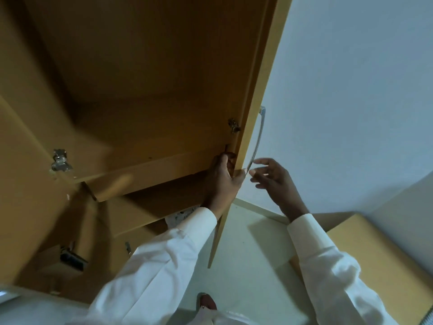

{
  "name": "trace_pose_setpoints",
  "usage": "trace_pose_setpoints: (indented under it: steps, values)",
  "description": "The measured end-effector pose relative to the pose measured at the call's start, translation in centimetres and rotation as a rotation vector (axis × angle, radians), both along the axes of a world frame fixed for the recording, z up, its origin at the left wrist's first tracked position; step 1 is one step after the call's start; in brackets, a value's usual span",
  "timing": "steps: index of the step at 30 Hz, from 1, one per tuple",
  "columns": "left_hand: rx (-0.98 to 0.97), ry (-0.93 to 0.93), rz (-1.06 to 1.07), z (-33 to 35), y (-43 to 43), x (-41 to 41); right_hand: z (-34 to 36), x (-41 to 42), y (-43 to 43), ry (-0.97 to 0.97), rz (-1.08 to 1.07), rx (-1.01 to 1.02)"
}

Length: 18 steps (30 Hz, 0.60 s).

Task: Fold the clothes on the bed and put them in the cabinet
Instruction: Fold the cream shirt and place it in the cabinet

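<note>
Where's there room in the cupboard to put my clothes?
The upper shelf looks bare from the left hinge across to the door. The shelf below holds a speckled cloth by the left sleeve. It is crowded at the door edge: the left hand grips it, the right hand hovers by the handle.

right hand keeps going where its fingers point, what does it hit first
Probably the lower end of the metal handle on the cabinet door, just ahead of the right hand's open fingers; depth is unclear, so they may already touch it.
</note>
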<state>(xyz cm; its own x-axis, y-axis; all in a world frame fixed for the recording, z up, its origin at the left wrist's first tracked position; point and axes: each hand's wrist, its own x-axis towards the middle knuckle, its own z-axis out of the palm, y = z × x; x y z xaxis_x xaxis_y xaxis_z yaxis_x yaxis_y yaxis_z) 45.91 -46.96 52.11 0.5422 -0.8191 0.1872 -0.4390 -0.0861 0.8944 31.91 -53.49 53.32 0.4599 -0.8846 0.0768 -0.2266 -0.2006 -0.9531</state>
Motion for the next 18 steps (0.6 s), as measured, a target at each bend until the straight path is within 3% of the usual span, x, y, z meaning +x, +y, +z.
trace_pose_setpoints:
  steps: [3,9,18]
  values:
    - [-0.043,-0.034,0.027,-0.3,0.8,1.9,1.6,2.0,-0.7,-0.042,0.121,-0.126]
    - [-0.051,-0.035,0.204,0.3,2.2,5.3,1.8,6.7,-2.6,-0.032,0.275,-0.172]
    - [-0.106,0.147,0.324,1.5,2.3,10.6,0.5,14.6,-5.2,-0.023,0.438,-0.172]
